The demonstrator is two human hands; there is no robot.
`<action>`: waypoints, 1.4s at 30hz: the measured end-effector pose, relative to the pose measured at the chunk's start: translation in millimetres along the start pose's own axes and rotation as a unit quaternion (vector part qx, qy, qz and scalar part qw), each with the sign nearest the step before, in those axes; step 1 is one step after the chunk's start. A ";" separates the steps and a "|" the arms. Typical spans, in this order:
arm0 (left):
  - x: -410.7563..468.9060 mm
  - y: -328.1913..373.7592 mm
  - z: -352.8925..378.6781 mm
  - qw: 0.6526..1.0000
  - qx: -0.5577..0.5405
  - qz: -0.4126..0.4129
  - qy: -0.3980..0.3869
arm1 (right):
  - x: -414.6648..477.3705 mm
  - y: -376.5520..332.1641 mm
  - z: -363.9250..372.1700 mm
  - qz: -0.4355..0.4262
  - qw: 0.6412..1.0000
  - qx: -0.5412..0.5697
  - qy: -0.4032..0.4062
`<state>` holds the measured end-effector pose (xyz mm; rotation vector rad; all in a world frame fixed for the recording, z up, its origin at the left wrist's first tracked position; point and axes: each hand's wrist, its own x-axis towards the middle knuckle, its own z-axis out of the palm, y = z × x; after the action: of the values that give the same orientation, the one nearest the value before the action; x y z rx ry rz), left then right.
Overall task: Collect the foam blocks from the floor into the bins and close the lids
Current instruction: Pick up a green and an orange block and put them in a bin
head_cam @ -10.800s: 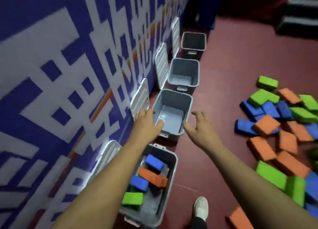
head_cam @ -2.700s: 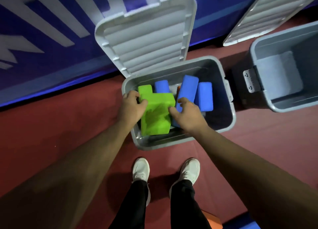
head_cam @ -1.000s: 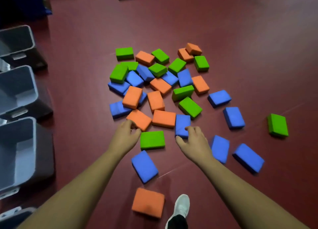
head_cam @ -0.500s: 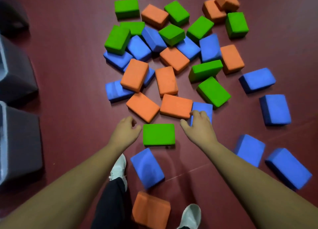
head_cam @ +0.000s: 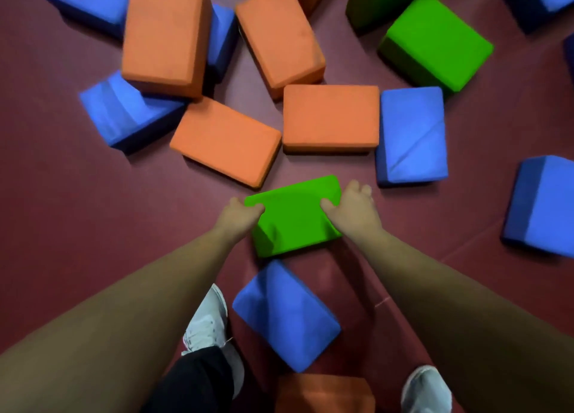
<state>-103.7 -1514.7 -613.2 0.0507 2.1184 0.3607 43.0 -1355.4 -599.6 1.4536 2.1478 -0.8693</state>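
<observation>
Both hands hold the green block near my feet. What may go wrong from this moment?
1. The blue block and the orange block lie right by the shoes; in stepping or turning, the person might trip on them.
2. The left hand and right hand grip the green block only at its two ends, so it may slip out when lifted.

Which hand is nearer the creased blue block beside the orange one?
Right. The right hand grips the right end of the green block, close to the creased blue block; the left hand grips the opposite end, farther off.
</observation>
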 end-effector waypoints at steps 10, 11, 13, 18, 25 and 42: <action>8.4 -54.5 3.8 0.948 -0.317 -0.018 0.029 | 13.2 7.5 45.5 0.038 0.965 0.261 -0.004; 2.0 -59.2 -9.6 0.939 -0.342 -0.007 0.032 | 2.4 -3.1 36.7 0.017 0.959 0.282 -0.012; -7.9 -70.8 -42.8 0.947 -0.311 0.030 0.077 | -20.3 -29.4 18.2 -0.044 0.952 0.304 -0.006; -34.1 -63.0 -147.9 0.964 -0.040 0.231 0.127 | -51.3 -120.1 -17.9 -0.206 0.948 0.236 -0.047; -12.6 -68.4 -210.0 0.964 -0.166 0.205 -0.020 | -16.2 -219.9 23.1 -0.214 0.936 0.258 -0.107; 22.6 -122.5 -188.5 0.937 -0.142 0.192 0.254 | 67.2 -184.2 122.6 0.169 0.927 0.331 0.044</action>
<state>-259.9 -1672.3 -570.6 0.2271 2.5373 1.0007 -154.6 -1443.2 -681.6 2.1333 1.6335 -1.4949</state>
